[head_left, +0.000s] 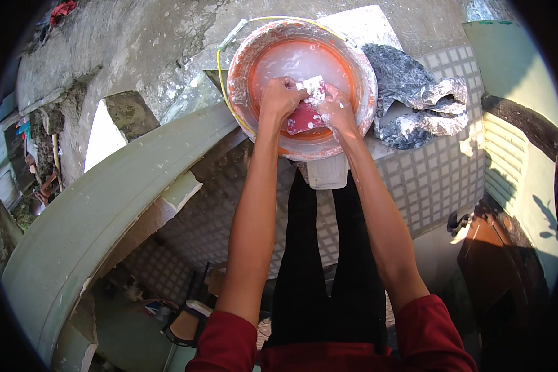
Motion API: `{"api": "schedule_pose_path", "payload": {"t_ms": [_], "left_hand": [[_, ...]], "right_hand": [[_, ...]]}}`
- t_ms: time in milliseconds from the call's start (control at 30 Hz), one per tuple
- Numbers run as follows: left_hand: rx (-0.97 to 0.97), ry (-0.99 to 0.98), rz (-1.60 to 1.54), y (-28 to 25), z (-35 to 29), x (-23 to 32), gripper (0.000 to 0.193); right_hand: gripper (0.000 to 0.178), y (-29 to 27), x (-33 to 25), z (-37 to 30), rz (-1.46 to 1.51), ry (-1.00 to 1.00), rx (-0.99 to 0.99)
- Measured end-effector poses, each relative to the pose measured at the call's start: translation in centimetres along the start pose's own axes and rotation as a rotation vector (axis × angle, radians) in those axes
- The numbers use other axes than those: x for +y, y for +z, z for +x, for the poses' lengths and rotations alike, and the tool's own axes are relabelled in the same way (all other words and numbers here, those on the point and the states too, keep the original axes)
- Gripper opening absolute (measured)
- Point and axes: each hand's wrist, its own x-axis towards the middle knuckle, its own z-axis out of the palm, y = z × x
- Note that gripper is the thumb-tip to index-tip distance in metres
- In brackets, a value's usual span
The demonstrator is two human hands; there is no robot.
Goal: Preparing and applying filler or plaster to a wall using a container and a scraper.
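Both my hands are over a round orange basin (364,93), its rim crusted with white and whitish liquid (291,59) inside. Between them is a thin, flat red piece (305,120), its upper part coated in white paste; its exact kind cannot be made out. My left hand (282,97) is closed, fingers curled in against the piece's left side. Closed on the right side is my right hand (338,110), with white smears on its fingers and wrist. The fingertips of both hands are partly hidden by the paste and by each other.
A yellow cord (219,74) curves around the basin's left rim. A clear plastic container (328,172) sits at its near side. Right of it lies a crumpled dark, white-stained sheet (409,93) on patterned tiles (428,180). A pale curved ledge (124,180) runs along the left.
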Motion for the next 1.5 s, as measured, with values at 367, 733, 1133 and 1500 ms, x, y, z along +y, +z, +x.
{"api": "schedule_pose_path", "payload": {"t_ms": [367, 733, 1133, 1500], "left_hand": [[-0.175, 0.213, -0.042, -1.8, 0.6, -0.5, 0.014], [-0.123, 0.105, -0.111, -0.2, 1.1, 0.1, 0.016], [-0.23, 0.011, -0.165, -1.1, 1.6, -0.5, 0.019], [-0.25, -0.026, -0.21, -1.2, 0.9, 0.5, 0.015]], "right_hand": [[0.052, 0.1, 2.3, 0.9, -0.084, 0.009, -0.08], [0.051, -0.9, 2.5, 1.0, -0.141, 0.063, -0.183], [0.047, -0.9, 2.8, 0.9, -0.075, 0.04, -0.18], [0.04, -0.4, 2.5, 0.7, -0.084, 0.006, -0.152]]}}
